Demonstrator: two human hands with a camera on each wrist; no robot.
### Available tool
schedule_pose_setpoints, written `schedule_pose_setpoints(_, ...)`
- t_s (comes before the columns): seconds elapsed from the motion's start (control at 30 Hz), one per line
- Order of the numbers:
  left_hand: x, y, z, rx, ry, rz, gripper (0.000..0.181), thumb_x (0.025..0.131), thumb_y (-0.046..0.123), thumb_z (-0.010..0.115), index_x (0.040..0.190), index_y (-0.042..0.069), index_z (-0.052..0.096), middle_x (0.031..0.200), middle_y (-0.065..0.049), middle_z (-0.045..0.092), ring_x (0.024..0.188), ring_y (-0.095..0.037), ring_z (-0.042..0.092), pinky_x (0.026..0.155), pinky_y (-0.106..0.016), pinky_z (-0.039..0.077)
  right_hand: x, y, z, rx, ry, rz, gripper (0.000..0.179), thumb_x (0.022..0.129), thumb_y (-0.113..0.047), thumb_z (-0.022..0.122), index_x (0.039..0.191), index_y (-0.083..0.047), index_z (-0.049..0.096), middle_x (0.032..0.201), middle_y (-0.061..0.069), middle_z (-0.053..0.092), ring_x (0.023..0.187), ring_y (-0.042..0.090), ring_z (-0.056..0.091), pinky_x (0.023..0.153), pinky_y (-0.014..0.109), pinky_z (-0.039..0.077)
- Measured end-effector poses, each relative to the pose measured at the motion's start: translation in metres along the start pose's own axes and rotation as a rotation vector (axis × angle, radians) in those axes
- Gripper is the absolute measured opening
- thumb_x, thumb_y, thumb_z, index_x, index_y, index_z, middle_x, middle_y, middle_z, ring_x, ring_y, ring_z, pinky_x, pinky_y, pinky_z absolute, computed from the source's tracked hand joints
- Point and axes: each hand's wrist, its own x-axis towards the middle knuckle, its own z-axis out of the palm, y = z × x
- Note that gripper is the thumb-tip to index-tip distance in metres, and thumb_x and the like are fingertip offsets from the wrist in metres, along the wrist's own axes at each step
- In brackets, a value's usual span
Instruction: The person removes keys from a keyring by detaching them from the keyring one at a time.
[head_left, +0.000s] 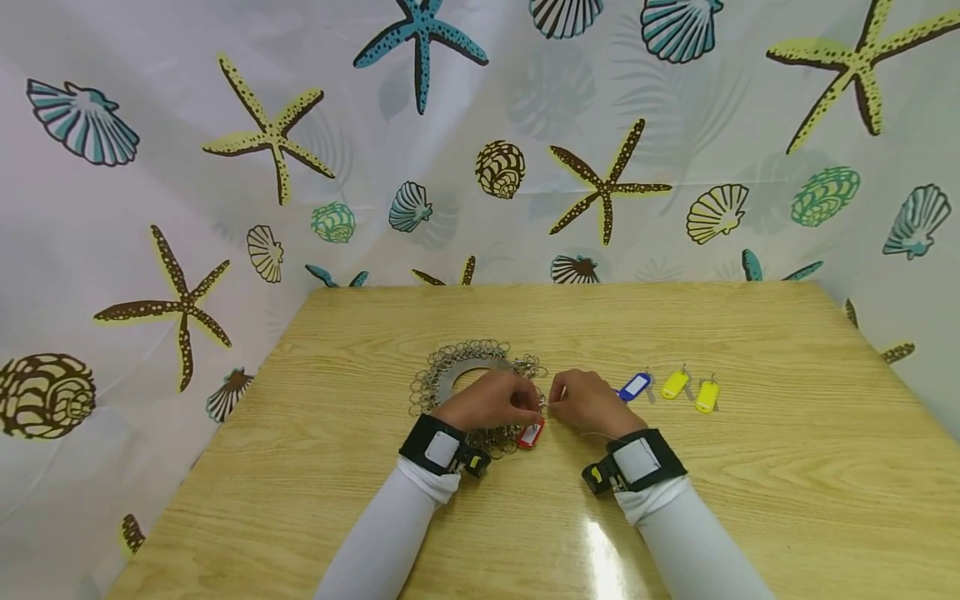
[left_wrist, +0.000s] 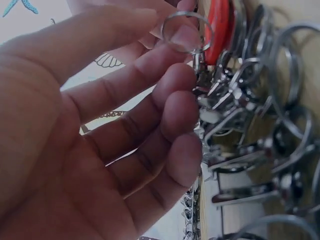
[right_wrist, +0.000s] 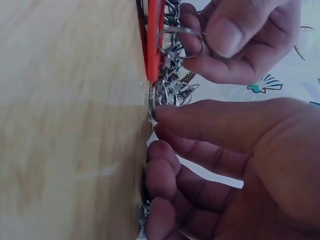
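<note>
A flat grey ring-shaped plate (head_left: 448, 380) lies on the table, surrounded by many metal clasps with key rings (head_left: 422, 392). My left hand (head_left: 491, 400) is over its right side, fingers bent. In the left wrist view, the index fingertip touches a key ring (left_wrist: 210, 31) on a clasp, with the thumb apart from it. A red key tag (head_left: 531, 434) lies just below this hand, its white label showing. Close to the right, my right hand (head_left: 588, 403) pinches a small metal ring (right_wrist: 152, 104) between thumb and index finger, low over the table.
A blue key tag (head_left: 635, 386) lies just right of my right hand. Beyond it are two yellow key tags, the nearer one (head_left: 675, 383) and the farther one (head_left: 707, 397). A shell-patterned curtain (head_left: 450, 167) stands behind the wooden table (head_left: 345, 500).
</note>
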Motion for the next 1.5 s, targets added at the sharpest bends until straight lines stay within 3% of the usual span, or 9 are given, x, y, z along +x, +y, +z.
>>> schedule_pose_setpoints(0.17, -0.001, -0.001, -0.002, 0.009, -0.036, 0.003, 0.02, 0.097, 0.023, 0.061, 0.087, 0.012, 0.075, 0.072, 0.005, 0.066, 0.058, -0.005, 0.053, 0.059, -0.021, 0.042, 0.002, -0.001, 0.002, -0.014, 0.005, -0.009, 0.004, 0.083, -0.01, 0.068, 0.081, -0.007, 0.068, 0.082, 0.004, 0.065, 0.069, 0.019, 0.056, 0.061, 0.033, 0.045)
schedule_pose_setpoints(0.3, -0.003, -0.002, -0.002, 0.027, -0.043, 0.046, 0.031, 0.098, 0.02, 0.058, 0.073, 0.009, 0.072, 0.057, 0.006, 0.053, 0.048, -0.007, 0.038, 0.053, -0.021, 0.033, 0.003, -0.001, 0.005, -0.025, 0.0, 0.008, 0.007, 0.083, -0.008, 0.065, 0.077, -0.01, 0.069, 0.075, 0.0, 0.063, 0.063, 0.017, 0.055, 0.057, 0.031, 0.044)
schedule_pose_setpoints(0.4, -0.004, -0.002, -0.003, 0.018, -0.048, 0.067, 0.036, 0.099, 0.019, 0.057, 0.068, 0.005, 0.069, 0.053, 0.008, 0.046, 0.045, -0.007, 0.033, 0.051, -0.021, 0.031, 0.003, -0.001, 0.006, -0.039, 0.003, 0.017, 0.009, 0.082, -0.006, 0.063, 0.076, -0.011, 0.069, 0.072, -0.001, 0.062, 0.061, 0.016, 0.054, 0.056, 0.03, 0.043)
schedule_pose_setpoints(0.8, -0.005, -0.003, -0.005, 0.025, -0.07, 0.011, 0.046, 0.099, 0.025, 0.057, 0.061, 0.002, 0.067, 0.047, 0.009, 0.04, 0.041, -0.006, 0.03, 0.047, -0.021, 0.029, 0.003, -0.003, 0.004, -0.054, 0.012, 0.019, 0.009, 0.081, -0.003, 0.062, 0.08, -0.009, 0.068, 0.078, 0.002, 0.064, 0.066, 0.017, 0.056, 0.059, 0.031, 0.046)
schedule_pose_setpoints(1.07, -0.005, -0.002, -0.007, 0.08, 0.042, -0.036, 0.034, 0.099, 0.021, 0.056, 0.072, 0.006, 0.069, 0.056, 0.007, 0.043, 0.047, -0.008, 0.035, 0.052, -0.023, 0.032, 0.001, -0.004, 0.002, -0.083, 0.045, -0.033, 0.007, 0.082, -0.003, 0.065, 0.089, -0.006, 0.065, 0.082, 0.005, 0.062, 0.073, 0.02, 0.057, 0.066, 0.035, 0.048)
schedule_pose_setpoints(1.17, -0.006, -0.004, -0.008, 0.12, 0.107, -0.068, 0.033, 0.098, 0.021, 0.056, 0.072, 0.005, 0.069, 0.057, 0.007, 0.044, 0.048, -0.009, 0.037, 0.052, -0.023, 0.033, 0.0, -0.009, 0.0, -0.038, -0.007, -0.102, 0.007, 0.083, -0.002, 0.066, 0.087, -0.008, 0.066, 0.079, 0.002, 0.061, 0.07, 0.017, 0.055, 0.062, 0.033, 0.046)
schedule_pose_setpoints(1.37, -0.007, -0.008, -0.011, 0.169, 0.196, -0.141, 0.031, 0.098, 0.026, 0.058, 0.076, 0.008, 0.072, 0.06, 0.007, 0.05, 0.05, -0.008, 0.04, 0.054, -0.024, 0.034, -0.006, -0.028, 0.002, 0.08, -0.251, -0.307, 0.013, 0.081, -0.006, 0.073, 0.092, -0.01, 0.069, 0.082, 0.001, 0.064, 0.067, 0.011, 0.055, 0.06, 0.028, 0.046)
schedule_pose_setpoints(1.5, -0.008, -0.009, -0.011, 0.141, 0.217, -0.137, 0.03, 0.097, 0.025, 0.059, 0.073, 0.011, 0.069, 0.06, 0.006, 0.053, 0.05, -0.009, 0.042, 0.055, -0.025, 0.035, -0.01, -0.039, 0.011, 0.034, -0.276, -0.364, 0.02, 0.076, -0.006, 0.078, 0.094, -0.01, 0.069, 0.086, 0.003, 0.064, 0.073, 0.015, 0.057, 0.065, 0.029, 0.046)
